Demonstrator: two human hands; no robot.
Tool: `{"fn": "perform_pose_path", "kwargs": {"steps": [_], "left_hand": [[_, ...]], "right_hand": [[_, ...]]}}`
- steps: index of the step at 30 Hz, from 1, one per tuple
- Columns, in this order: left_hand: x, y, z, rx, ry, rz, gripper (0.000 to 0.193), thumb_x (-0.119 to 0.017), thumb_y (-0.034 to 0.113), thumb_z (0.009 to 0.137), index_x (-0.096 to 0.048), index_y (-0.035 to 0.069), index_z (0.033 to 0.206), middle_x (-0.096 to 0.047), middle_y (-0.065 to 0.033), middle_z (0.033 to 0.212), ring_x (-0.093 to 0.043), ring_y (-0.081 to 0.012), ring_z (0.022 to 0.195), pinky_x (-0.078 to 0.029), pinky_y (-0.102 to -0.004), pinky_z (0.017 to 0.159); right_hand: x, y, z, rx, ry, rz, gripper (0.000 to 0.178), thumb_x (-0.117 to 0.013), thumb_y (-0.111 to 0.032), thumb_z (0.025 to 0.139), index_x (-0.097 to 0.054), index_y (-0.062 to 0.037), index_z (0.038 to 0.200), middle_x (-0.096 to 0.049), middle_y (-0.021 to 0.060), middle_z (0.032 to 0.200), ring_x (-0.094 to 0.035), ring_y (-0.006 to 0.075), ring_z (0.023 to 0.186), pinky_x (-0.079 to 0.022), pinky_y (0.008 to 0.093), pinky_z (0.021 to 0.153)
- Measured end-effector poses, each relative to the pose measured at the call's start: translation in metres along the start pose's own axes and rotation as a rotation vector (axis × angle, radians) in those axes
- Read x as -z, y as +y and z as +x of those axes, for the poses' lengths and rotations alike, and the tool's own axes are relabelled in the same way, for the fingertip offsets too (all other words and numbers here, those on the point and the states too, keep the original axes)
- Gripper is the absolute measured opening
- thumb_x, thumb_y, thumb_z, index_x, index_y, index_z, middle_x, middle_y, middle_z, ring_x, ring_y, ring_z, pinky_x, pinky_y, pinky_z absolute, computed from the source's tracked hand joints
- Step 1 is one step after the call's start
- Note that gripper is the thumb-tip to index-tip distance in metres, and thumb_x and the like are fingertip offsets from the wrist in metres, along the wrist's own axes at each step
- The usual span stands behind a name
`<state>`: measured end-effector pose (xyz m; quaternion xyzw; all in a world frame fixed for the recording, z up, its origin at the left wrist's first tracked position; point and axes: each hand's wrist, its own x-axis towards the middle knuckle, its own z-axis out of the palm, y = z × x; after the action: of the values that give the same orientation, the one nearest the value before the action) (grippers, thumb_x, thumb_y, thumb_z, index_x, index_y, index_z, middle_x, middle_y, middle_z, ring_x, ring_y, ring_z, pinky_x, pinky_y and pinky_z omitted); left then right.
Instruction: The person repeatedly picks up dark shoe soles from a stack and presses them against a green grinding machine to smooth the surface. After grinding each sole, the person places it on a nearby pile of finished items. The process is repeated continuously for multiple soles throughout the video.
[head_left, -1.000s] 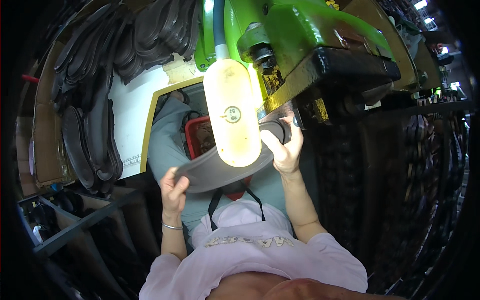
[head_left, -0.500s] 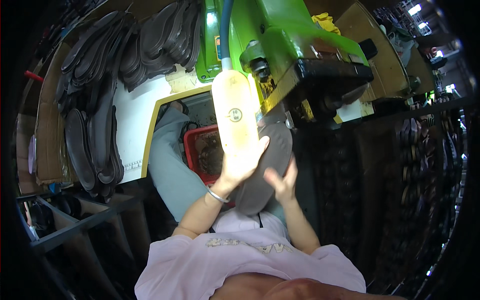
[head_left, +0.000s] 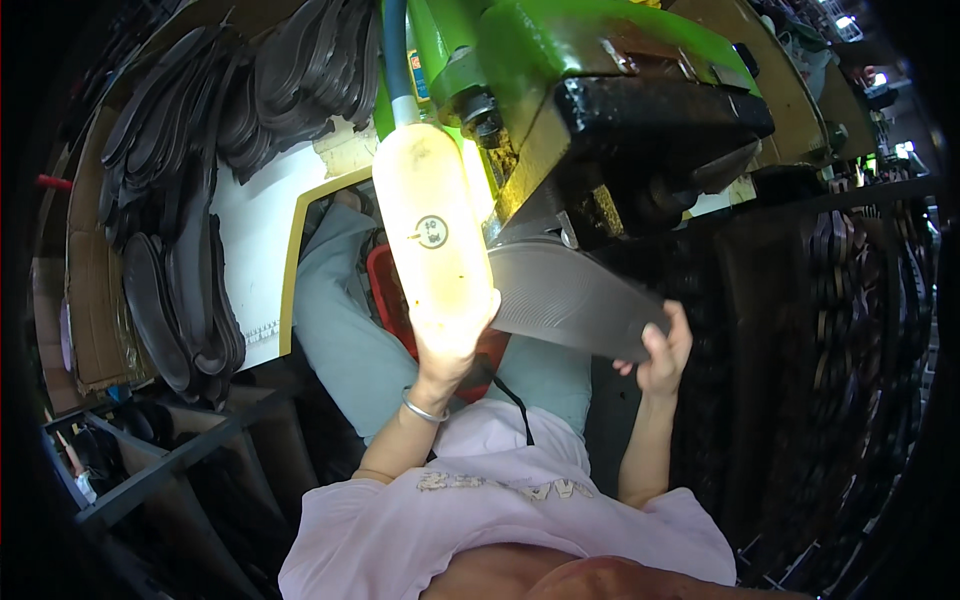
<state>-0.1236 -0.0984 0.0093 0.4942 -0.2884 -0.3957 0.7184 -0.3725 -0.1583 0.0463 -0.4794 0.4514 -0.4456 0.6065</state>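
Observation:
A dark grey shoe sole (head_left: 570,300) with fine curved ridges lies crosswise before me, its far edge under the green machine's metal head. My right hand (head_left: 662,352) pinches its right end, thumb on top and fingers beneath. At its left end, my left hand (head_left: 450,335), with a bracelet at the wrist, has its thumb against the sole's edge; the fingers are mostly hidden by the bright lamp (head_left: 430,190). That oval lamp hangs on a blue-grey stem and covers the sole's left tip. The green machine (head_left: 610,50) carries a black block (head_left: 670,115) just beyond the sole.
Heaps of dark soles (head_left: 185,120) fill the left of the white table (head_left: 262,215), beside cardboard (head_left: 90,250). A red bin (head_left: 385,285) sits between my legs. Metal-framed compartments (head_left: 175,450) stand at lower left. Racks of soles (head_left: 840,270) line the right.
The sole has turned from pointing toward my body to lying crosswise, its free end swinging right. My right hand has moved right and closed on that end. The whole view has shifted slightly.

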Motion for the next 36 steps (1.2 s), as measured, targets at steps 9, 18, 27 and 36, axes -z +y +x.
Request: {"fn": "perform_pose_path", "kwargs": {"steps": [9, 18, 27, 36], "left_hand": [[0.04, 0.048, 0.012, -0.022, 0.02, 0.053, 0.033, -0.068, -0.002, 0.077, -0.06, -0.007, 0.109, -0.067, -0.01, 0.098, -0.063, -0.0154, 0.09, -0.048, -0.027, 0.084], [0.121, 0.053, -0.01, -0.031, 0.103, 0.149, 0.016, -0.069, 0.001, 0.079, -0.058, -0.003, 0.091, -0.066, -0.0066, 0.083, -0.059, -0.0081, 0.073, -0.047, -0.0211, 0.069], [0.05, 0.029, 0.002, -0.227, 0.084, 0.288, 0.022, -0.079, -0.001, 0.07, -0.061, -0.002, 0.083, -0.07, -0.0131, 0.085, -0.066, -0.012, 0.074, -0.054, -0.0247, 0.065], [-0.009, 0.006, 0.036, -0.31, -0.085, 0.252, 0.018, -0.073, 0.004, 0.077, -0.063, -0.001, 0.091, -0.063, -0.0037, 0.078, -0.058, -0.0111, 0.068, -0.047, -0.0258, 0.062]], "right_hand": [[-0.045, -0.008, 0.088, 0.085, -0.29, 0.103, 0.03, -0.062, -0.008, 0.083, -0.051, 0.0034, 0.11, -0.06, 0.0068, 0.092, -0.056, 0.0091, 0.076, -0.045, 0.0217, 0.065], [-0.107, 0.011, 0.075, 0.191, -0.483, 0.087, 0.038, -0.065, 0.0, 0.082, -0.053, 0.003, 0.119, -0.059, 0.0088, 0.114, -0.054, 0.0149, 0.105, -0.039, 0.0292, 0.095], [-0.037, 0.011, 0.082, 0.198, -0.266, -0.07, 0.025, -0.061, -0.01, 0.088, -0.056, 0.0036, 0.108, -0.063, 0.0071, 0.089, -0.058, 0.0093, 0.068, -0.047, 0.0216, 0.054], [-0.015, -0.035, 0.094, 0.244, 0.065, -0.067, 0.021, -0.055, -0.021, 0.092, -0.056, -0.0012, 0.098, -0.056, 0.0006, 0.071, -0.044, 0.0035, 0.046, -0.03, 0.0176, 0.037]]}}
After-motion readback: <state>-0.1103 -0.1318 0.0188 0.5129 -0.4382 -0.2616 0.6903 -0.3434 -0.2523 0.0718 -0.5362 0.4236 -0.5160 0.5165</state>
